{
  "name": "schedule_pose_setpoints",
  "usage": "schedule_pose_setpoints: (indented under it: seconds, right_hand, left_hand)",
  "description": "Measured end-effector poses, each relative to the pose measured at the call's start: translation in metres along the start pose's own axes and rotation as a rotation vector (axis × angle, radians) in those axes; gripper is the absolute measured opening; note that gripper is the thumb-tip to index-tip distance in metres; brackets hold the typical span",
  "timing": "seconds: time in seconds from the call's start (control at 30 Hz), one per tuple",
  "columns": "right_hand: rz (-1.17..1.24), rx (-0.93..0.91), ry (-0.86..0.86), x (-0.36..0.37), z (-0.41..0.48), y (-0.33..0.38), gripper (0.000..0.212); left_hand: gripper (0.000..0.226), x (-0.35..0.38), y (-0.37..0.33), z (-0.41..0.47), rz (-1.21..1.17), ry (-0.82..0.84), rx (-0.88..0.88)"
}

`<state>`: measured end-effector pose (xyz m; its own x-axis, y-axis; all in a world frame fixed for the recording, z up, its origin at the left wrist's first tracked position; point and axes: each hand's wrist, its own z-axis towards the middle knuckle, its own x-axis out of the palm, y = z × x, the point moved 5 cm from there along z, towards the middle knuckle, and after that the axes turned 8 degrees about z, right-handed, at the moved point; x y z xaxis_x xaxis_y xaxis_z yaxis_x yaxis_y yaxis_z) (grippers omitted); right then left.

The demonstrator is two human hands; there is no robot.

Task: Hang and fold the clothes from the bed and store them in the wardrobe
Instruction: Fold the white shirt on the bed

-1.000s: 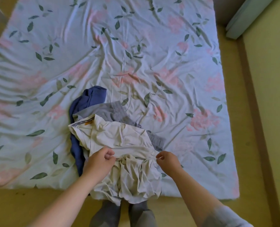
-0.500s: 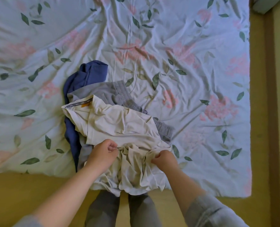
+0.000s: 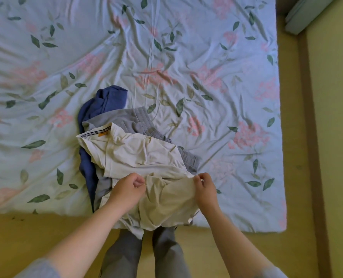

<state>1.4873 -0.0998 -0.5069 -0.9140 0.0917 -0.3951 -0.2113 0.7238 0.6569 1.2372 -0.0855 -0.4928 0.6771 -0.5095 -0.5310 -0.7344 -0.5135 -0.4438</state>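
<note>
A cream white shirt with a striped collar band and an orange tag lies on top of a small pile near the bed's front edge. Under it lie grey shorts and a blue garment. My left hand grips a bunched fold of the shirt's lower part. My right hand pinches the shirt's edge a little to the right. The cloth stretches between both hands, and the hem hangs over the bed edge.
The bed wears a pale blue sheet printed with pink flowers and green leaves. Yellowish floor runs along the right side and the front. My grey-trousered legs stand against the bed's front edge. A pale object sits at top right.
My hands have drawn apart, the right one sliding right along the shirt, so the cloth between them is spread wider. The view has shifted slightly.
</note>
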Motion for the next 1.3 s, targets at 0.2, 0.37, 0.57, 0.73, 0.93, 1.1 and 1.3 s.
schedule_pose_setpoints:
  seconds: [0.2,0.37,0.57,0.73,0.93,1.1,1.3]
  right_hand:
    - [0.123,-0.163,-0.047,-0.030,-0.037,0.088,0.020]
    - [0.190,-0.303,-0.036,-0.053,-0.069,0.179,0.021]
    - [0.283,-0.449,-0.059,-0.069,-0.122,0.275,0.020]
    - [0.367,-0.462,0.003,-0.077,-0.161,0.329,0.021]
    - [0.341,-0.599,0.097,-0.093,-0.202,0.379,0.019]
    - [0.598,-0.517,0.087,-0.114,-0.209,0.394,0.020]
    - [0.817,-0.502,0.105,-0.137,-0.201,0.399,0.014]
  left_hand:
    - [0.005,-0.026,-0.031,-0.037,-0.035,-0.022,0.105]
    - [0.011,-0.069,-0.066,-0.069,-0.101,-0.049,0.209]
    - [0.038,-0.125,-0.115,-0.107,-0.150,-0.079,0.366]
    - [0.088,-0.156,-0.151,-0.132,-0.193,-0.108,0.480]
    - [0.066,-0.184,-0.195,-0.155,-0.229,-0.180,0.679]
    - [0.038,-0.192,-0.217,-0.164,-0.016,-0.219,0.695]
    - [0.035,-0.201,-0.235,-0.173,-0.145,-0.215,0.654]
